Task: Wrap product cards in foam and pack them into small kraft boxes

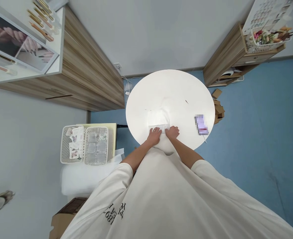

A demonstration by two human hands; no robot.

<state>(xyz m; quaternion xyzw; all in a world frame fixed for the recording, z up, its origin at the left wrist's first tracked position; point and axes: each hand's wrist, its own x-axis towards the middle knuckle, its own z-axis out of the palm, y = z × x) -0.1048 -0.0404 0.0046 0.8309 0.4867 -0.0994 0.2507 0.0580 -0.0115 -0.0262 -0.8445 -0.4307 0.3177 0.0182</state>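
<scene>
A thin, pale white sheet point(158, 117) lies at the near side of the round white table point(170, 83); its near edge is folded into a flat strip. My left hand point(155, 135) grips the left part of this strip, fingers bent over it. At the strip's right end, my right hand point(172, 132) holds the edge with its thumb side, the other fingers curled. Against the white tabletop the sheet's far outline is hard to make out. Whether anything is wrapped inside cannot be seen.
To the right on the table lies a blurred purple object point(201, 124) with a white cable. At left stand white baskets point(65, 146) with printed packets and clear boxes point(96, 146), above white wrapping material point(79, 179). Wooden cabinets point(91, 66) and cardboard point(218, 111) surround the table.
</scene>
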